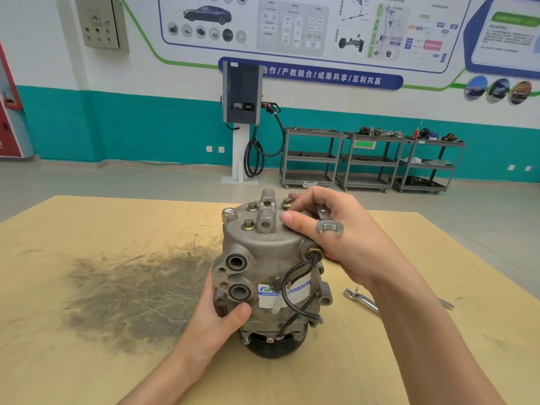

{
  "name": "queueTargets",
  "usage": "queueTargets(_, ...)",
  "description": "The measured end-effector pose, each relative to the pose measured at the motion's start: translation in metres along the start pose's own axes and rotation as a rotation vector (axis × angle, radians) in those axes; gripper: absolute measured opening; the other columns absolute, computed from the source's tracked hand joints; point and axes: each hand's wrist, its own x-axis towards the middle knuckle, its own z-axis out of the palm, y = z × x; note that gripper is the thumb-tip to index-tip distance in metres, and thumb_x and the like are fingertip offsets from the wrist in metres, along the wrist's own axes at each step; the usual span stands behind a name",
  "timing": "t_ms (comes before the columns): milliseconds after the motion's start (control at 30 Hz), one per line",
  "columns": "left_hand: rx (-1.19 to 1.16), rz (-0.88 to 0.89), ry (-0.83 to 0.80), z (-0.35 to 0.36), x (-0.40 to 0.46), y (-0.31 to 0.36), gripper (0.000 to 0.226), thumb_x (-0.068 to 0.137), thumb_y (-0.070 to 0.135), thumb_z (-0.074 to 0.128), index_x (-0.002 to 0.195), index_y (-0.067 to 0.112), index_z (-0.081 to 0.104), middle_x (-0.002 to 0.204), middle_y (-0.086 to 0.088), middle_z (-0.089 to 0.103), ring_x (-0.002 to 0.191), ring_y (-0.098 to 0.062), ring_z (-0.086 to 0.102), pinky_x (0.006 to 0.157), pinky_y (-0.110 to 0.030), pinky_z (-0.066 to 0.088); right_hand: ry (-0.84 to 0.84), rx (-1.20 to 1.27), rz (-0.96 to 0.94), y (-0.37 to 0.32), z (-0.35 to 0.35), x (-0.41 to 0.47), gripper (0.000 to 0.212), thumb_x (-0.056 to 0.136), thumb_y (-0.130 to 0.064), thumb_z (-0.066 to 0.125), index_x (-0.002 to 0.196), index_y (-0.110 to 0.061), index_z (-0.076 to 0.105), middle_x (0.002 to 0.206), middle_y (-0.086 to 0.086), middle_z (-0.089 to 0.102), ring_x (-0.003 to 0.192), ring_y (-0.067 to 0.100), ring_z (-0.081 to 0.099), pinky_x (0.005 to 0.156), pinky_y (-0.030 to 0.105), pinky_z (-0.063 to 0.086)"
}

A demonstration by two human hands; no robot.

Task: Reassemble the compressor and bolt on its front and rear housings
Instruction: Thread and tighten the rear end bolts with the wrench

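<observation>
Head view: compressor (271, 276) upright on surface (87, 346), pulley down. Left hand (217, 314) grips body, steadying. Right hand (327, 229) keeps wrench (329, 228) tucked, fingertips pinching housing bolt (287, 203), probably finger-threading.

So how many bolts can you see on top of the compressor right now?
3 show: one rear left, one front left, one rear right at the right hand's fingertips. That hand may hide a fourth.

Wall-mounted charging station (241, 95) with looped black cable (257, 153), three grey shelf carts (371, 159), electrical cabinet (100, 21), wall posters (292, 27)
</observation>
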Motion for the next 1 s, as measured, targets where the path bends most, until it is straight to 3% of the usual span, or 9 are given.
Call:
queueTargets(100,0.011,0.001,0.0,-0.001,0.0,0.0,0.112,0.029,0.075,0.088,0.117,0.016,0.05,0.105,0.017,0.074,0.096,0.003,0.068,0.076,-0.009,0.049,-0.074,-0.026,-0.015,-0.004,-0.004,-0.002,0.002,0.085,-0.024,0.073,0.084,-0.022,0.072,0.089,0.001,0.071,0.077,0.01,0.067,0.061,0.026,0.054)
queueTargets(233,0.023,0.006,-0.006,-0.002,-0.001,0.0,0.112,0.032,0.076,0.087,0.12,0.017,0.05,0.108,0.017,0.073,0.099,0.002,0.067,0.077,-0.009,0.049,0.024,-0.139,-0.025,-0.002,0.004,-0.002,0.016,0.082,-0.034,0.074,0.076,-0.024,0.063,0.103,0.01,0.068,0.104,0.027,0.063,0.087,0.049,0.054)
queueTargets(333,0.024,0.008,-0.009,-0.002,-0.002,0.001,0.112,0.034,0.075,0.086,0.122,0.018,0.049,0.11,0.018,0.072,0.102,0.002,0.066,0.078,-0.009,0.049,0.075,-0.177,-0.025,-0.004,0.009,-0.003,0.026,0.078,-0.041,0.076,0.075,-0.021,0.06,0.106,0.012,0.068,0.105,0.029,0.063,0.086,0.054,0.053)
queueTargets(467,0.023,0.012,-0.016,-0.001,-0.002,0.002,0.111,0.035,0.074,0.087,0.123,0.017,0.049,0.111,0.017,0.072,0.102,0.001,0.066,0.08,-0.01,0.049,-0.05,-0.12,-0.009,-0.005,-0.004,-0.002,0.009,0.084,-0.033,0.073,0.086,-0.025,0.071,0.094,0.001,0.071,0.087,0.014,0.068,0.074,0.036,0.058)
queueTargets(600,0.026,0.017,-0.022,-0.001,-0.002,0.004,0.111,0.036,0.074,0.087,0.123,0.015,0.049,0.111,0.017,0.072,0.102,0.001,0.066,0.08,-0.01,0.049,-0.053,-0.047,-0.001,-0.004,-0.004,-0.003,0.011,0.082,-0.025,0.074,0.079,-0.017,0.068,0.097,0.004,0.07,0.103,0.017,0.063,0.081,0.028,0.055)
queueTargets(700,0.035,0.021,-0.018,-0.001,-0.003,0.004,0.111,0.037,0.074,0.087,0.123,0.015,0.049,0.113,0.018,0.071,0.103,0.001,0.066,0.08,-0.01,0.049,0.04,-0.115,-0.021,-0.002,0.002,-0.002,0.032,0.076,-0.042,0.076,0.074,-0.016,0.059,0.104,0.009,0.069,0.108,0.026,0.062,0.092,0.048,0.051)
queueTargets(767,0.042,0.023,-0.019,-0.001,-0.003,0.005,0.111,0.037,0.075,0.086,0.123,0.016,0.049,0.114,0.019,0.071,0.104,0.002,0.066,0.081,-0.009,0.048,0.036,-0.152,-0.032,-0.003,0.001,-0.002,0.036,0.074,-0.055,0.069,0.078,-0.02,0.062,0.099,0.006,0.071,0.105,0.021,0.064,0.088,0.042,0.054)
queueTargets(867,0.05,0.024,-0.019,-0.002,-0.003,0.004,0.111,0.038,0.076,0.085,0.124,0.016,0.049,0.114,0.02,0.07,0.105,0.002,0.065,0.081,-0.009,0.048,-0.083,-0.091,-0.044,-0.008,-0.004,-0.002,0.013,0.086,-0.037,0.065,0.091,-0.027,0.073,0.092,-0.008,0.073,0.088,0.007,0.067,0.072,0.021,0.056)
queueTargets(1000,0.058,0.025,-0.025,-0.003,-0.003,0.004,0.11,0.04,0.076,0.085,0.125,0.016,0.048,0.115,0.019,0.07,0.105,0.002,0.065,0.081,-0.008,0.048,-0.091,-0.044,-0.028,-0.007,-0.006,-0.003,0.008,0.087,-0.019,0.069,0.08,-0.022,0.073,0.099,0.008,0.072,0.1,0.022,0.065,0.085,0.037,0.055)
